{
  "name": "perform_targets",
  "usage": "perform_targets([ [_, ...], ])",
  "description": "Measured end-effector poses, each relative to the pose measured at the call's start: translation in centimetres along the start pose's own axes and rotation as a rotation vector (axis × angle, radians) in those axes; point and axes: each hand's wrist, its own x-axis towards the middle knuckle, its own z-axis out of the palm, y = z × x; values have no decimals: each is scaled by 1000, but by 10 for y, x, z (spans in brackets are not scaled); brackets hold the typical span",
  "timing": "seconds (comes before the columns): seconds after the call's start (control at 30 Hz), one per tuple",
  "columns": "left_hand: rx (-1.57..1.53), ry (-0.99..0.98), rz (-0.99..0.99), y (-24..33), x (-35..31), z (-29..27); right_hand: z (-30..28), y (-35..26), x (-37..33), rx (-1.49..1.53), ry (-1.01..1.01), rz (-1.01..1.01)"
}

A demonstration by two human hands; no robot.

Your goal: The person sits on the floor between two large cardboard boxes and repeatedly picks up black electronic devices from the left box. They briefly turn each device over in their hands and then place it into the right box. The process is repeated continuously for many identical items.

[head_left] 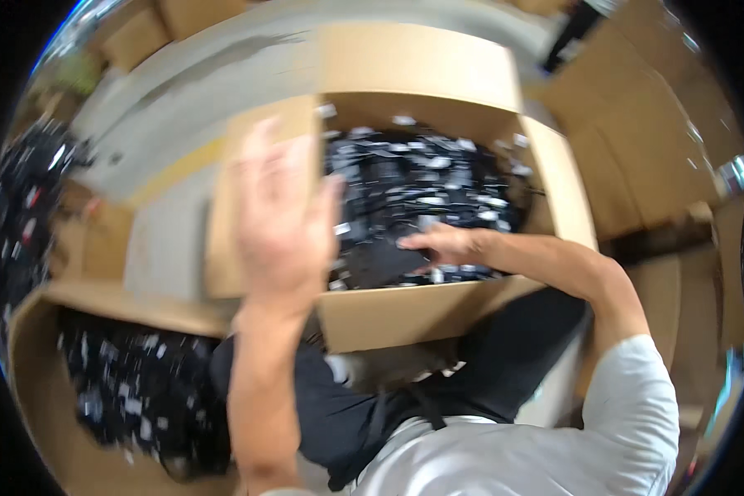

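In front of me stands an open cardboard box (388, 318), with black items bearing small white tags (422, 178) heaped inside. My right hand (448, 245) reaches into its near side, thumb and fingers closed on a dark, flat black piece (384, 260); motion blur hides its exact kind. Raised over the box's left flap, my left hand (281, 219) is smeared but shows spread fingers and holds nothing.
A second open box (37, 364) at the lower left holds more black tagged items (153, 397). Another dark heap (33, 198) lies at the far left. Large cardboard boxes (628, 124) stand on the right. A yellow line (178, 174) crosses the grey floor (215, 91).
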Motion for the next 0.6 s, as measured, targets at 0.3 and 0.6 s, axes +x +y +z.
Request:
perform_targets([
  [0.3, -133, 154, -133, -6, -50, -90, 32, 22, 30, -1250, 78, 37],
  [0.6, 410, -1024, -1498, -129, -401, -238, 52, -48, -52, -829, 179, -250],
])
